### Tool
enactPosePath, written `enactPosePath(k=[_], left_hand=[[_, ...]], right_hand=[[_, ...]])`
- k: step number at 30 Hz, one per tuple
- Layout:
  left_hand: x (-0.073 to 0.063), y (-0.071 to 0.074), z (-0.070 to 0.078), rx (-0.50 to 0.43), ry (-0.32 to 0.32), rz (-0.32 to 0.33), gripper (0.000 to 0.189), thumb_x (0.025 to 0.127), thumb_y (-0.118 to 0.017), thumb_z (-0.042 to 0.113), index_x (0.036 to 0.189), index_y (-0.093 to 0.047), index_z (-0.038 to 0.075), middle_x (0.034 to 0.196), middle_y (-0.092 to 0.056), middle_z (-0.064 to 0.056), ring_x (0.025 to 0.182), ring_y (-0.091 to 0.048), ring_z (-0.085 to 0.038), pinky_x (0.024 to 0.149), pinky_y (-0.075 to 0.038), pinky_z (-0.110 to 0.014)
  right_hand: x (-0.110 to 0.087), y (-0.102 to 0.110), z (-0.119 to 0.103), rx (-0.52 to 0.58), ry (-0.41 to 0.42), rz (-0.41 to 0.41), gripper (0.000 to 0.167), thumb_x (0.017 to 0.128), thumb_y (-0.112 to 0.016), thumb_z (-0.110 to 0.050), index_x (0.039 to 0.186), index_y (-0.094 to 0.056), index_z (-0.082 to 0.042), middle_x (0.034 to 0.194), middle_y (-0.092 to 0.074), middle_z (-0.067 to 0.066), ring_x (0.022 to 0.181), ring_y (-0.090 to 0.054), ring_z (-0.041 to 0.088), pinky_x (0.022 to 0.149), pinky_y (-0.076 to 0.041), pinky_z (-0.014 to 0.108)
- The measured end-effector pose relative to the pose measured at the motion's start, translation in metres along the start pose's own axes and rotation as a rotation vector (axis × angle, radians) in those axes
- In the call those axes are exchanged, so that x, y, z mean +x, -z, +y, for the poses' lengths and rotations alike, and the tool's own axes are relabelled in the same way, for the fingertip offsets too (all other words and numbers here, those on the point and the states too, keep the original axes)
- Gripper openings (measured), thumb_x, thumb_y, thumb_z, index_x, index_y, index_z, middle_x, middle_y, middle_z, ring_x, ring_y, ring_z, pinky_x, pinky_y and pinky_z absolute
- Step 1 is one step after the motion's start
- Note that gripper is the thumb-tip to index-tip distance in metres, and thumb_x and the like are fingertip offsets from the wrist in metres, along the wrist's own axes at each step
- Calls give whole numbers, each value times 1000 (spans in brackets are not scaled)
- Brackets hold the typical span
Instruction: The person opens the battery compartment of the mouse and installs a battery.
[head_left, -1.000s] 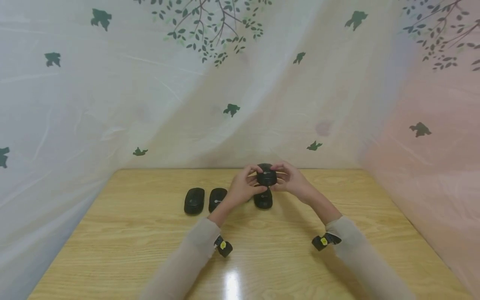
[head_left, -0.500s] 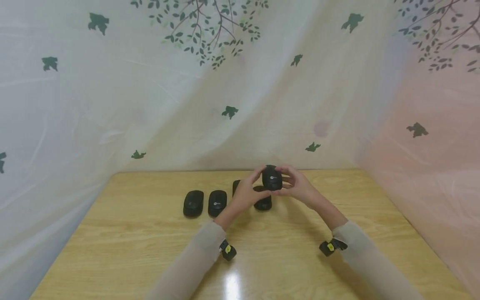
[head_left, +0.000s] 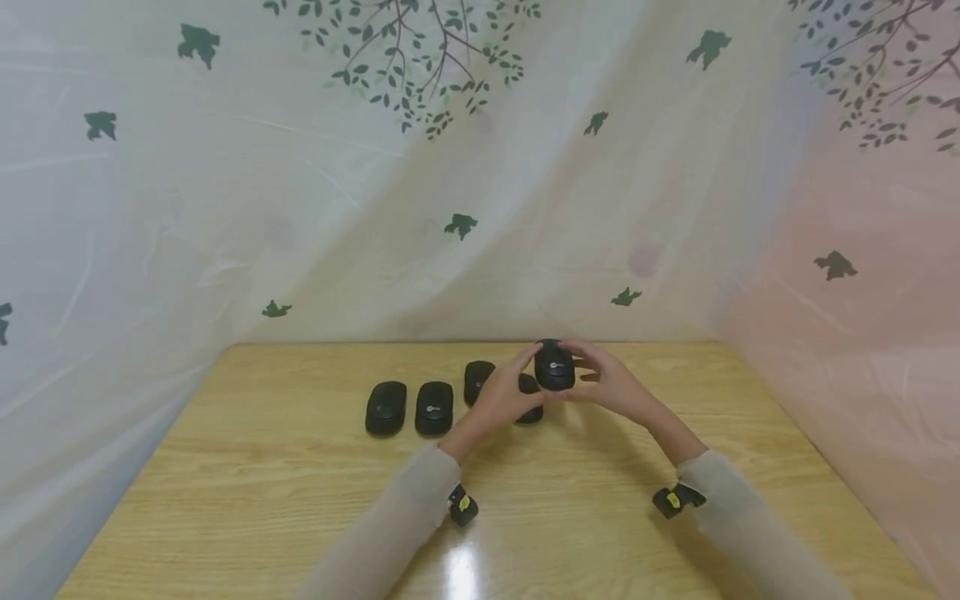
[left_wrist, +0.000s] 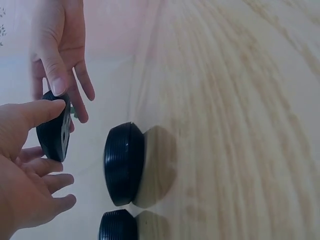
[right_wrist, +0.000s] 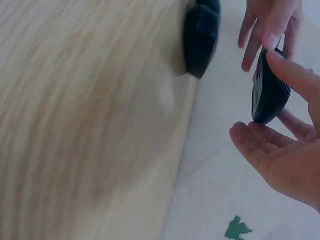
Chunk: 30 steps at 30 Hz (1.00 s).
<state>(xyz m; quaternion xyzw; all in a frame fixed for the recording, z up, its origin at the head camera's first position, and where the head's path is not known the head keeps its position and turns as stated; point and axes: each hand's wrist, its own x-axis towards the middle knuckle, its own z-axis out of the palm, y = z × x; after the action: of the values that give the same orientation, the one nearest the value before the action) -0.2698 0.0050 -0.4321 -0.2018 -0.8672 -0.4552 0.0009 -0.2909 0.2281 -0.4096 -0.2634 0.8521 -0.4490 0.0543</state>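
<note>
A black computer mouse [head_left: 555, 367] is held up above the table between both hands. My left hand [head_left: 504, 398] pinches it from the left with thumb and fingertips. From the right, my right hand [head_left: 611, 382] grips its other side. In the left wrist view the mouse [left_wrist: 54, 129] hangs clear of the wood, its underside facing the table. The right wrist view shows the same mouse [right_wrist: 271, 87] between the thumbs and fingers of both hands. Behind the left hand lies another black mouse [head_left: 531, 408], partly covered by it.
Three more black mice stand on the wooden table [head_left: 300, 500]: a far-left mouse [head_left: 386, 408], a mouse with a pale logo [head_left: 434, 408] beside it, and a mouse [head_left: 477, 382] set farther back. A printed cloth [head_left: 360, 250] hangs behind the table's far edge.
Both hands have moved to the right and slightly nearer with the held mouse. Its top has tipped more toward the head camera. The mouse behind the left wrist has come into view.
</note>
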Motion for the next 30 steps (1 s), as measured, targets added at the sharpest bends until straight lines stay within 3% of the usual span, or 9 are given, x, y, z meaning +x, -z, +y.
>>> enactPosePath(k=[7, 12, 18, 30], left_hand=[[4, -12, 0, 122, 4, -59, 79, 93, -76, 33, 160, -34, 19, 160, -43, -12, 143, -48, -36, 117, -39, -54], [7, -21, -1, 234, 5, -96, 77, 94, -75, 34, 158, -36, 17, 158, -44, -17, 146, -41, -42, 122, -28, -60], [14, -26, 1, 368, 38, -148, 74, 93, -75, 36, 155, -41, 16, 151, -53, -15, 149, -36, -41, 124, -20, -63], [21, -34, -2, 404, 82, -209, 71, 90, -78, 35, 152, -48, 15, 154, -51, -7, 153, -30, -39, 126, -13, -61]], right_hand=[[-9, 5, 17, -10, -21, -48, 78, 86, -83, -15, 151, -42, -3, 154, -44, 25, 136, -48, 51, 106, -45, 65], [-14, 5, 28, -26, -45, -67, 79, 86, -84, -17, 151, -42, -1, 154, -44, 26, 135, -49, 52, 105, -47, 64], [-15, 2, 40, 2, -65, -86, 77, 86, -82, -13, 150, -42, 2, 153, -43, 28, 137, -47, 52, 108, -45, 62], [-14, 0, 51, -44, -124, -108, 79, 80, -88, -15, 146, -48, 1, 149, -51, 26, 139, -47, 47, 115, -36, 63]])
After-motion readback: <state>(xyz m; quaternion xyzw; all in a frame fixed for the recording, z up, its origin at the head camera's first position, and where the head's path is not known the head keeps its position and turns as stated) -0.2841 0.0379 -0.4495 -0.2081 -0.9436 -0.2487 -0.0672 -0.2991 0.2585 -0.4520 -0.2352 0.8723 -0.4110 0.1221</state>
